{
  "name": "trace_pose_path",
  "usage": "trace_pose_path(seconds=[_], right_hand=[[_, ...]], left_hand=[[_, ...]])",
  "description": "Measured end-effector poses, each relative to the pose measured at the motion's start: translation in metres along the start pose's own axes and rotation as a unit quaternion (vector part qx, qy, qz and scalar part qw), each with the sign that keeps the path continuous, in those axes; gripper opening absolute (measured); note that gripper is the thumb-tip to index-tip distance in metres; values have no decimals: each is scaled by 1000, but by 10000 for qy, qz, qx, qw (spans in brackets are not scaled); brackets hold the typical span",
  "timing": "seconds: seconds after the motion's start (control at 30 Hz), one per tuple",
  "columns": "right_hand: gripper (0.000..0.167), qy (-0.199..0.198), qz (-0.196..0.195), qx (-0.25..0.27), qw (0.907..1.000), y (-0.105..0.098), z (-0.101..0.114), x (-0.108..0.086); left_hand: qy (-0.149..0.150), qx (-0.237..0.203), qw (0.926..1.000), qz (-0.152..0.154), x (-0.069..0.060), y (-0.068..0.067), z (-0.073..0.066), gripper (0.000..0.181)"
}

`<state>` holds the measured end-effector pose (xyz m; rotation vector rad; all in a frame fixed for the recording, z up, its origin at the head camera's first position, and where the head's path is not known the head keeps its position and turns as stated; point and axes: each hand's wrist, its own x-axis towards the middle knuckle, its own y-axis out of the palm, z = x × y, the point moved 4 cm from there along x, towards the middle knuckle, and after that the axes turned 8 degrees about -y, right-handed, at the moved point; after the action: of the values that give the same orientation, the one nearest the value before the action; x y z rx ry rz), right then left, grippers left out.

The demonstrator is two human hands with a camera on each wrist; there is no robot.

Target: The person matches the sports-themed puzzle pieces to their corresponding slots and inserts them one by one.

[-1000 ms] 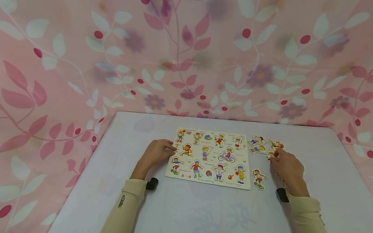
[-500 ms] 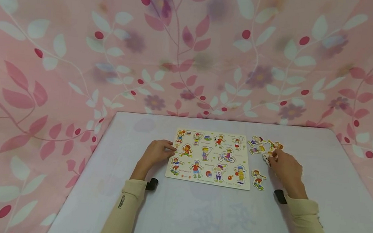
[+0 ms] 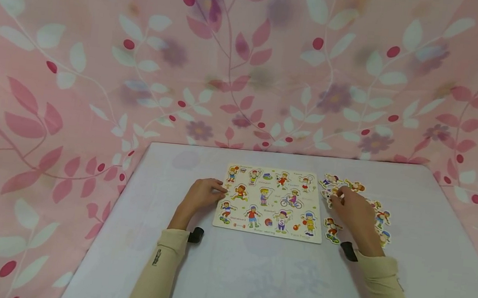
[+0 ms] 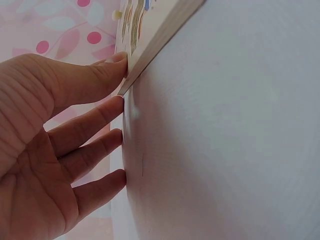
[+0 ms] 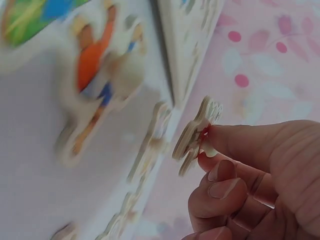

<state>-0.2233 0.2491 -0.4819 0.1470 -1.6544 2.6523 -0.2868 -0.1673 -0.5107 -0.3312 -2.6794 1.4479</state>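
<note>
A wooden puzzle board point(image 3: 274, 203) printed with children playing sports lies flat on the table. At its left edge rests my left hand point(image 3: 203, 196); in the left wrist view the thumb touches the board's edge, and the other fingers extend straight with their tips on the cloth. My right hand point(image 3: 355, 215) is off the board's right side, pinching a small wooden puzzle piece point(image 5: 192, 137) between thumb and forefinger. That piece is raised and seen edge-on in the right wrist view. In the head view, the hand partly hides it; a soccer ball shows on it.
Several loose figure pieces lie to the right, including a skateboarder piece point(image 3: 332, 230) by the board's lower right corner and a piece in an orange shirt point(image 5: 92, 70). A white cloth covers the table point(image 3: 252, 275). Behind hangs a pink floral curtain point(image 3: 247, 63).
My right hand has lifted the soccer-ball puzzle piece and moved left toward the board, uncovering loose pieces to its right. My left hand has stayed at the board's left edge.
</note>
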Motion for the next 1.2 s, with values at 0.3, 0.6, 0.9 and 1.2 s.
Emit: trace_pose_path(seconds=[0.3,0.6,0.9,1.2], right_hand=[[20,-526,-254,39,9983,1,26,12],[20,-694,-85,93,9975,17,49,32],[20,-854,286,-122,9959,34,74,63],[21,-987,633,29,9931,47,84,84]], left_hand=[[21,-15,10000,-20,0,-1,-1,16],[15,59,10000,14,1,1,-1,17],[-103,67,9999,66,2,3,2,17],[-174,-19,9998,48,1,1,1,17]])
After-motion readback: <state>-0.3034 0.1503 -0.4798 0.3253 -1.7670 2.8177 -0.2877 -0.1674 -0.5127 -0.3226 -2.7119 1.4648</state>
